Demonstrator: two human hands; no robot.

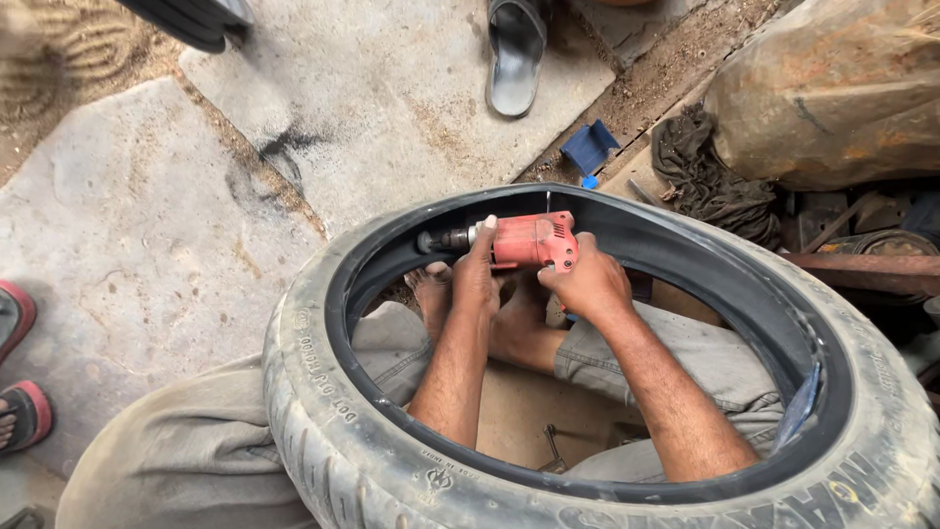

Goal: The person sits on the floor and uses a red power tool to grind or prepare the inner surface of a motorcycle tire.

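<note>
Head view — both hands' grip shut on the red drill, tight against the tyre's inner edge.

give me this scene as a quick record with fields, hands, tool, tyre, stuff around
left hand: grips the front of the red electric drill, near its chuck
right hand: wraps the rear grip of the drill
drill: held level, chuck pointing left, inside the tyre opening
tyre: black tyre around the person's lap, both arms reach through it
ground: stone slabs with sand
nearby: grey sandal at top, blue plastic piece, dark rag, rusty metal object, red sandals at left edge
</note>
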